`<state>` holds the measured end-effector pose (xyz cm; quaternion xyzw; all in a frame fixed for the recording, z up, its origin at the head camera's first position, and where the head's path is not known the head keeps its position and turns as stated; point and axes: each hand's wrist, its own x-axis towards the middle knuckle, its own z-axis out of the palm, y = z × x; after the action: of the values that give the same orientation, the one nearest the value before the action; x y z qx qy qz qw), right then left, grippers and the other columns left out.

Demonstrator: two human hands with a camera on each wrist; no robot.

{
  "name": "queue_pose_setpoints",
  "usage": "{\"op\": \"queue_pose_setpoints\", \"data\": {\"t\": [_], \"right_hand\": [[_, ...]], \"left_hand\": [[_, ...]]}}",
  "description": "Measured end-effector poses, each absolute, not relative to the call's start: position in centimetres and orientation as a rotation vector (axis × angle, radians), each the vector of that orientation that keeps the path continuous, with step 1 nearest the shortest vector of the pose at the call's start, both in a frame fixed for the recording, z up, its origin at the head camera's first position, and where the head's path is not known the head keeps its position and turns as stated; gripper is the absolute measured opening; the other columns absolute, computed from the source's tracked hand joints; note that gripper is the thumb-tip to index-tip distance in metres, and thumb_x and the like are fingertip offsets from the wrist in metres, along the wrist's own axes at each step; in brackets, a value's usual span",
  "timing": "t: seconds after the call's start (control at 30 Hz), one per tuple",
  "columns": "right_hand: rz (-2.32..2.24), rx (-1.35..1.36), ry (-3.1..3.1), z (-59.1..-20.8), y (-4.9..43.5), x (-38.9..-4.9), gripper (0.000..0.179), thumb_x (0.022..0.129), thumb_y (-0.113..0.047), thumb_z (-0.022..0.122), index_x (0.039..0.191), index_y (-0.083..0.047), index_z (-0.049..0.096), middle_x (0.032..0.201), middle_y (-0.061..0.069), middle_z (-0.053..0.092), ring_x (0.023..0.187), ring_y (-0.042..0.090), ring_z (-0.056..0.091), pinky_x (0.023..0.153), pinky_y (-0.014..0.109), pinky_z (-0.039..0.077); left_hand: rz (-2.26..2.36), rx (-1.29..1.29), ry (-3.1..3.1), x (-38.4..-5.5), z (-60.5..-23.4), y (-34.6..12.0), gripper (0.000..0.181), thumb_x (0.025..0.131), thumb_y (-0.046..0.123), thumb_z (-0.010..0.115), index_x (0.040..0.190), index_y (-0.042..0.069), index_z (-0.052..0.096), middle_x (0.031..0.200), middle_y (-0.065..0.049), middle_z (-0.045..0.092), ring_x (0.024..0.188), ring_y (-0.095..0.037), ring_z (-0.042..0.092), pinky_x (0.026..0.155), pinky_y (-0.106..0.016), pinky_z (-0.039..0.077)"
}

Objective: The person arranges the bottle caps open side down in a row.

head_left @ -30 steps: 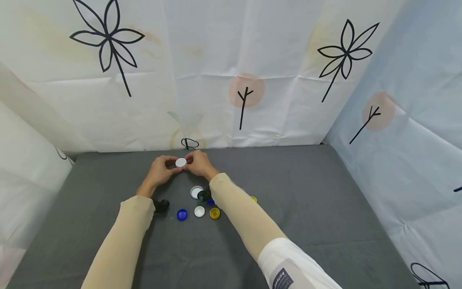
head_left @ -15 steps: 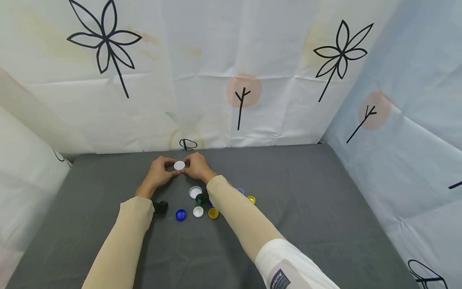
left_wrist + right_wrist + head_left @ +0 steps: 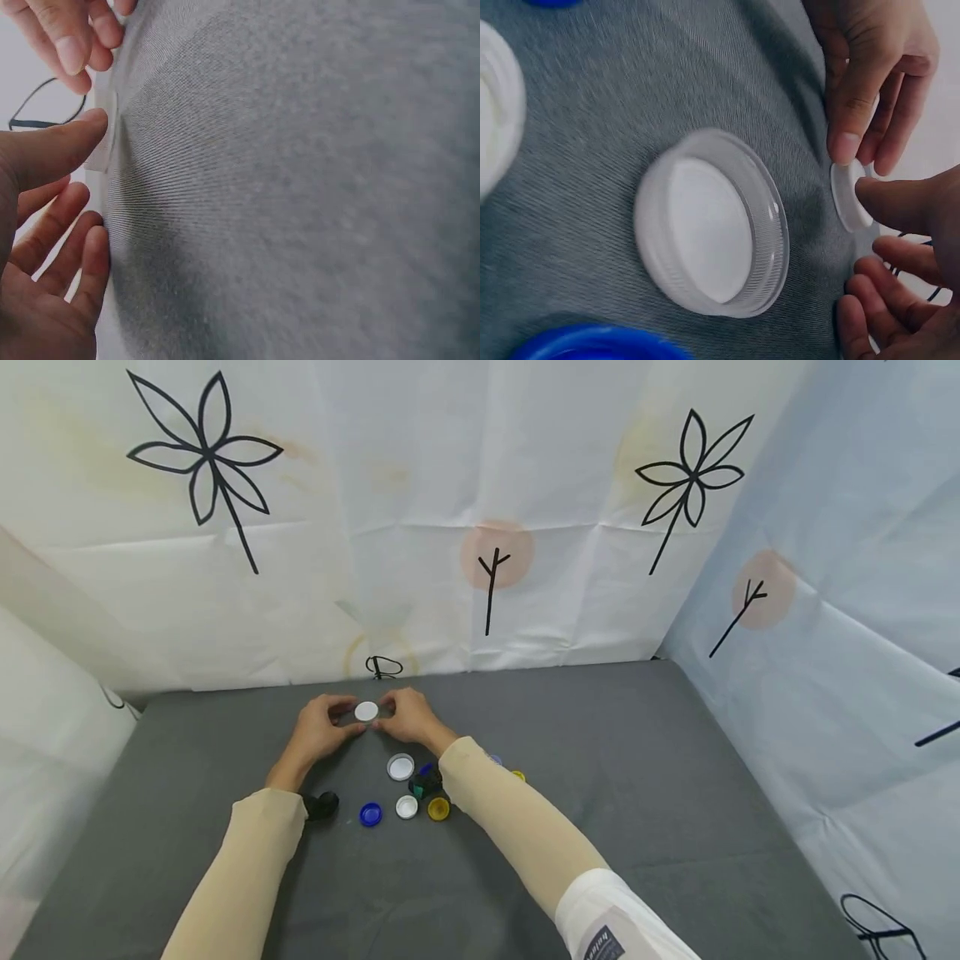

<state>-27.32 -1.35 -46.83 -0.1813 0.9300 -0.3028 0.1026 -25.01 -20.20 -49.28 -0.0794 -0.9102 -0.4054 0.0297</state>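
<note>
Left hand (image 3: 321, 727) and right hand (image 3: 411, 717): both released around white cap (image 3: 366, 711).
Left at 9 o'clock of cap, right at 3, fingers loosely bowed, thumb tips by rim. Cap near far edge of grey counter (image 3: 637, 777). From cap: clear-walled lid (image 3: 401, 767) at 5 o'clock; blue cap (image 3: 371, 814) farther out at 6; yellow cap (image 3: 438, 809), also farther out, around 5.

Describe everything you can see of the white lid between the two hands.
The white lid is round and shallow, plain and smooth on its visible face, with a low rim around its side; it looks like plastic. It seems to lie flat, closed face up, on the gray cloth, near the patterned sheet at the back. The left hand and right hand flank it closely; whether either touches it is hard to tell. Its underside is hidden.
</note>
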Motion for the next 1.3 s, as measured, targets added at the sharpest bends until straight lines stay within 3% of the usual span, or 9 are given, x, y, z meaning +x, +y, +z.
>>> {"op": "queue_pose_setpoints", "data": {"t": [0.3,0.5,0.77,1.03,1.3], "right_hand": [[-1.088,-0.437,2.68,-47.4,1.2,-25.7,0.041,0.091,-0.023,0.077,0.126,-0.004,0.068,0.11,0.007,0.07,0.103,0.017,0.064,0.088,0.024,0.049],[-1.124,-0.53,2.631,-46.9,3.3,-24.3,0.034,0.093,-0.019,0.075,0.123,-0.002,0.07,0.104,0.007,0.07,0.098,0.019,0.065,0.084,0.027,0.051],[-1.074,-0.609,2.545,-46.7,5.5,-22.1,0.038,0.092,-0.025,0.077,0.124,-0.004,0.069,0.106,0.006,0.07,0.095,0.017,0.064,0.083,0.029,0.052],[-1.051,-0.673,2.53,-47.6,6.0,-21.1,0.048,0.085,-0.032,0.084,0.124,-0.009,0.07,0.111,0.002,0.068,0.102,0.017,0.061,0.091,0.03,0.049],[-1.045,-0.709,2.615,-48.2,5.9,-20.5,0.045,0.08,-0.029,0.089,0.119,-0.01,0.074,0.109,0.002,0.066,0.1,0.018,0.055,0.089,0.031,0.045]], "left_hand": [[-1.242,-0.276,-2.718,-22.2,-48.7,-19.7,0.047,0.085,0.006,0.082,0.125,-0.008,0.064,0.119,-0.028,0.063,0.109,-0.044,0.061,0.088,-0.056,0.052],[-1.366,-0.336,-2.736,-20.5,-47.9,-18.4,0.048,0.087,0.01,0.082,0.128,-0.007,0.063,0.121,-0.025,0.064,0.111,-0.041,0.063,0.092,-0.055,0.052],[-1.413,-0.486,-2.878,-19.3,-47.9,-17.3,0.044,0.087,0.013,0.082,0.121,-0.009,0.067,0.115,-0.022,0.069,0.103,-0.036,0.065,0.087,-0.05,0.055],[-1.412,-0.482,-2.982,-18.8,-48.5,-17.3,0.051,0.083,0.019,0.086,0.121,-0.008,0.067,0.119,-0.023,0.068,0.114,-0.039,0.062,0.094,-0.054,0.051],[-1.365,-0.46,-2.96,-18.2,-48.5,-17.0,0.049,0.082,0.017,0.087,0.121,-0.006,0.068,0.117,-0.021,0.067,0.112,-0.039,0.062,0.094,-0.056,0.049]]}}
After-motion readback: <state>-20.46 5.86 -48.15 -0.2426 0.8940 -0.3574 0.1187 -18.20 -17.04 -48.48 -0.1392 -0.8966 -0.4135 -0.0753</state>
